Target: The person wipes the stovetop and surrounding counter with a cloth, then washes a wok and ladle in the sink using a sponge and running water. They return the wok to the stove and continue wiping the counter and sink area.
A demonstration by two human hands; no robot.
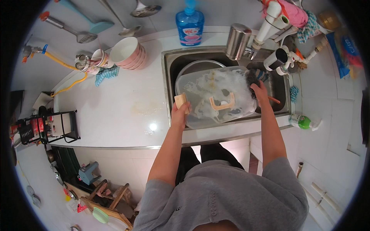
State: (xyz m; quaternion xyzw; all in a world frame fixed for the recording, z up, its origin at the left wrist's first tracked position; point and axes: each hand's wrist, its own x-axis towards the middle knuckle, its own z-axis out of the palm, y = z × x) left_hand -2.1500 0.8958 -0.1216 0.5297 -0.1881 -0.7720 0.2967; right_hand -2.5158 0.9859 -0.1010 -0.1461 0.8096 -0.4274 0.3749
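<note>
A translucent plastic box lid [199, 92] with a beige carry handle [225, 107] rests across a stainless steel sink [165, 75]. White suds cover much of its top, with a yellowish smear near the far edge. My left hand [179, 115] grips the lid's left end at a beige latch [180, 99]. At the opposite end, my right hand [261, 91] presses a dark mesh scouring pad [252, 80] against the lid's edge. Beneath the lid, the rim of a round metal basin [199, 63] shows; the rest of it is hidden.
Behind the sink stand a blue soap pump bottle [190, 27] and a steel-cased faucet [238, 42]. Stacked pink bowls [127, 53] and a utensil holder [92, 62] sit at the counter's back left. A green spray bottle [303, 121] lies right of the sink; a black rack [62, 127] stands far left.
</note>
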